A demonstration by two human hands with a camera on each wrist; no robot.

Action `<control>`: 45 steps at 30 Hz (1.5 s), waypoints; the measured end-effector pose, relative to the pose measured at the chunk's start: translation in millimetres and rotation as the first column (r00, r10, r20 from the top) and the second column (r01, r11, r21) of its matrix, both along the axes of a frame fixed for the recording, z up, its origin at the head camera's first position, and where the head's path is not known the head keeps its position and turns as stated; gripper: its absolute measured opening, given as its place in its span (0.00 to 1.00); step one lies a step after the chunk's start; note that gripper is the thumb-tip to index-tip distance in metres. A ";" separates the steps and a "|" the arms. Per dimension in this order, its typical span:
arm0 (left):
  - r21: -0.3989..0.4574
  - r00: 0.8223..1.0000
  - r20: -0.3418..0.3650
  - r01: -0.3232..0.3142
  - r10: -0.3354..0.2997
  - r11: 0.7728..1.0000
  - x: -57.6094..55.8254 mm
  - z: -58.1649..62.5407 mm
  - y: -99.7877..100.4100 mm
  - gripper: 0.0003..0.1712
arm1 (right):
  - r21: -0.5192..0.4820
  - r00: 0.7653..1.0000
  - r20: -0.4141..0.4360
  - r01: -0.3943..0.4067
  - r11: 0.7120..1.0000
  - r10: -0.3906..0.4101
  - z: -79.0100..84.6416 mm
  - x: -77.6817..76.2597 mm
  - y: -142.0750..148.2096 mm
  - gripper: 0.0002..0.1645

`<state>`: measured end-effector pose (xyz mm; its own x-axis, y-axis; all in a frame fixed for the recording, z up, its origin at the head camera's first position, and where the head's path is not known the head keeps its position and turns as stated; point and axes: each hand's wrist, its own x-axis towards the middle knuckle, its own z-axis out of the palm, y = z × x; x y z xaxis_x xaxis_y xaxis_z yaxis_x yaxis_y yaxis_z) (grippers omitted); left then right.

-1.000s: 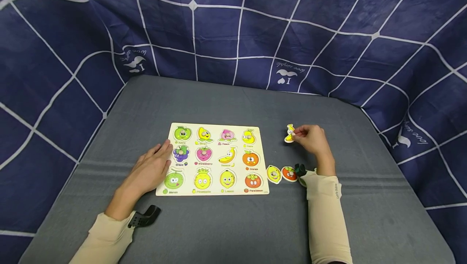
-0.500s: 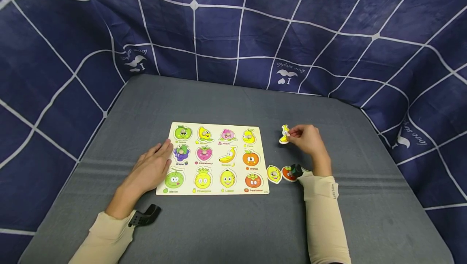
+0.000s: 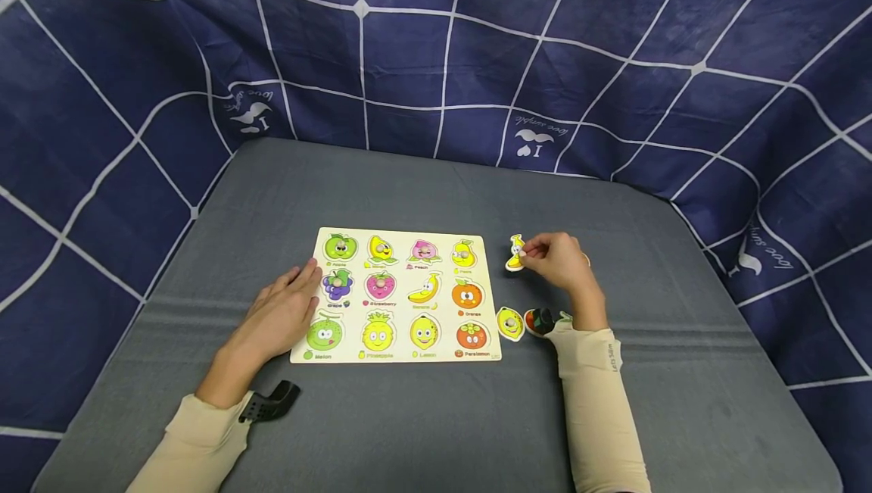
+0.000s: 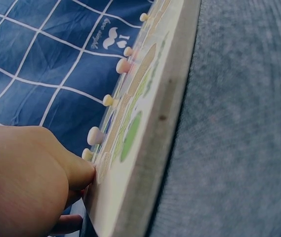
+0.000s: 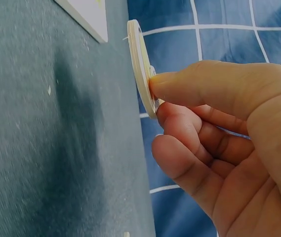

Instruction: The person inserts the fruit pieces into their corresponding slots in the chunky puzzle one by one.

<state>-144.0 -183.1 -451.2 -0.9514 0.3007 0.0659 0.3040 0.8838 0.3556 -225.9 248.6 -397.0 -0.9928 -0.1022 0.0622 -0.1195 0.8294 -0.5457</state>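
My right hand (image 3: 560,262) pinches a banana puzzle piece (image 3: 514,254) between thumb and fingertips, right of the board. In the right wrist view the piece (image 5: 141,69) stands edge-on above the grey surface, its shadow below. My left hand (image 3: 282,319) rests along the left edge of the fruit puzzle board (image 3: 402,326), fingers extended. The left wrist view shows the thumb (image 4: 81,170) at the board's edge, beside round knobs (image 4: 96,135). Rows of fruit pictures cover the board, among them a banana picture (image 3: 425,288) in the middle row.
A lemon piece (image 3: 510,324) lies against the board's lower right side. Beside it a red fruit piece (image 3: 528,323) is mostly covered by the right wrist's black camera (image 3: 543,319). Grey cloth (image 3: 422,182) covers the table, and a blue checked curtain (image 3: 402,46) surrounds it.
My right hand has moved left toward the board with the banana piece, its wrist now covering more of the red piece. The left hand has stayed where it was.
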 end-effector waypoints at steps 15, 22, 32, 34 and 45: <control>-0.001 1.000 0.005 0.001 -0.001 1.000 -2.5 -0.5 0.3 0.28 | -0.007 0.996 0.033 -0.087 0.996 0.088 -7.1 3.7 -24.7 0.06; -0.005 1.000 0.005 0.001 -0.001 1.000 -2.1 -0.2 1.0 0.28 | -0.003 0.991 0.034 -0.128 0.992 0.128 -7.9 6.9 -37.3 0.05; 0.000 1.000 -0.001 0.004 -0.004 1.000 -1.8 0.0 0.1 0.28 | 0.006 0.983 0.025 -0.184 0.983 0.184 -7.9 9.7 -50.8 0.04; 0.001 1.000 -0.003 0.005 -0.005 1.000 -1.6 -0.5 0.0 0.28 | 0.012 0.981 0.021 -0.195 0.981 0.194 -8.0 10.0 -52.6 0.04; 0.006 1.000 -0.009 0.004 -0.004 1.000 0.2 -1.9 -0.7 0.28 | 0.020 0.969 0.022 -0.245 0.969 0.245 -8.7 14.1 -66.1 0.03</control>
